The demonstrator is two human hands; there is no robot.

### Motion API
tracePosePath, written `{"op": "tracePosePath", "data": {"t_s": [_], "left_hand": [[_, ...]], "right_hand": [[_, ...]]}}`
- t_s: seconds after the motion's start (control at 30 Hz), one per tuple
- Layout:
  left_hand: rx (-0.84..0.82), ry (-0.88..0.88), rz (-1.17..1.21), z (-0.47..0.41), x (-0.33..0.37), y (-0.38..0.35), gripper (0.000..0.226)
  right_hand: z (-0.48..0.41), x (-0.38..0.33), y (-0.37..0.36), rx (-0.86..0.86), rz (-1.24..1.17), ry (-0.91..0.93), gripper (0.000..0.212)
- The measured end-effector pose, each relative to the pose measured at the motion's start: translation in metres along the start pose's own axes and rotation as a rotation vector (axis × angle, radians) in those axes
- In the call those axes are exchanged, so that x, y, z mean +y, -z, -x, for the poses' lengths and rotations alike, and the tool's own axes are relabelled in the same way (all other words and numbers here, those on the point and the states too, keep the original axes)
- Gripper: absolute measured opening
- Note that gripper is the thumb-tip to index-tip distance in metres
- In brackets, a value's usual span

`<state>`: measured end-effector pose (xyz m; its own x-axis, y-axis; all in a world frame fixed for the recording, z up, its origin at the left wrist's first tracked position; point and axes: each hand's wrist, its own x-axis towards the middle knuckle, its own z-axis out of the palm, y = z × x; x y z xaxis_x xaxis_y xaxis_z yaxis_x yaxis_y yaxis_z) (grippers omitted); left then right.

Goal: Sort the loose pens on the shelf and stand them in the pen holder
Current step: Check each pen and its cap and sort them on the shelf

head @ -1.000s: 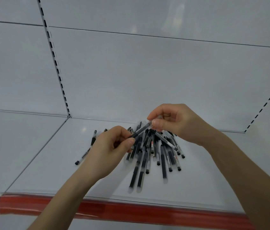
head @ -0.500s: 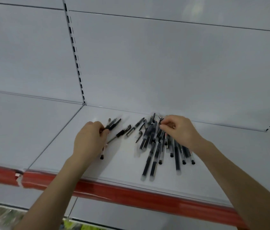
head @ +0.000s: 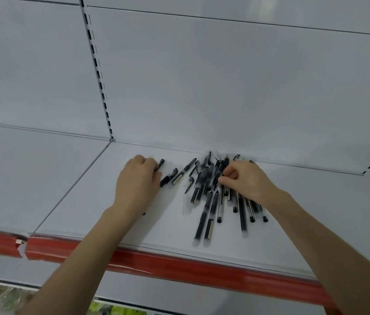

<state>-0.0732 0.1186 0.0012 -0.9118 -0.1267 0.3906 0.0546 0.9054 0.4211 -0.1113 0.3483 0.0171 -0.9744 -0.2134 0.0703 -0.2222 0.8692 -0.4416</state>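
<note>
Several black and clear pens lie in a loose pile (head: 211, 201) on the white shelf (head: 84, 214), fanned toward the front edge. Two more pens (head: 175, 175) lie apart, just left of the pile. My left hand (head: 137, 185) rests on the shelf left of them, its fingers curled over a black pen (head: 161, 164) whose end sticks out past the knuckles. My right hand (head: 247, 180) sits on the pile's back right part, with thumb and forefinger pinching a pen there. No pen holder is in view.
The shelf's back wall (head: 225, 87) rises just behind the pile, with a slotted upright (head: 99, 73) at the left. A red strip (head: 179, 264) runs along the front edge, torn at the far left. Bare shelf lies on both sides of the pens.
Both hands held one pen above the pile a second ago. My left hand has moved left and down onto the shelf with a pen, and my right hand has dropped onto the pile.
</note>
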Motion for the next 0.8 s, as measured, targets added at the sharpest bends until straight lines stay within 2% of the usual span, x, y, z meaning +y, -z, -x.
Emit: {"op": "tracePosePath", "data": {"t_s": [0.17,0.3,0.43,0.53,0.6,0.67,0.73,0.8], "left_hand": [[-0.186,-0.167,-0.063,-0.005,0.028,-0.018,0.027],[-0.253,-0.139,-0.136,-0.016,0.035,-0.025,0.025],[-0.328,-0.085,-0.185,-0.024,0.033,-0.024,0.015],[-0.367,-0.029,-0.175,-0.026,0.028,-0.022,0.033],[-0.382,-0.009,-0.124,-0.026,0.023,-0.016,0.030],[-0.346,0.009,-0.001,-0.024,0.015,-0.009,0.014],[-0.290,0.072,0.192,-0.019,0.009,-0.001,0.008],[-0.251,0.165,0.421,-0.013,0.007,0.006,0.007]], "right_hand": [[0.002,0.000,-0.002,-0.011,0.000,0.007,0.023],[0.005,0.000,-0.002,0.016,-0.017,0.026,0.017],[0.013,-0.023,-0.002,0.087,-0.103,0.157,0.014],[0.019,-0.049,-0.007,0.030,-0.115,0.264,0.016],[0.019,-0.061,-0.015,-0.036,-0.040,0.305,0.023],[0.018,-0.068,-0.024,-0.096,0.121,0.306,0.036],[0.017,-0.072,-0.030,-0.130,0.228,0.296,0.045],[0.015,-0.074,-0.033,-0.141,0.237,0.289,0.044]]}}
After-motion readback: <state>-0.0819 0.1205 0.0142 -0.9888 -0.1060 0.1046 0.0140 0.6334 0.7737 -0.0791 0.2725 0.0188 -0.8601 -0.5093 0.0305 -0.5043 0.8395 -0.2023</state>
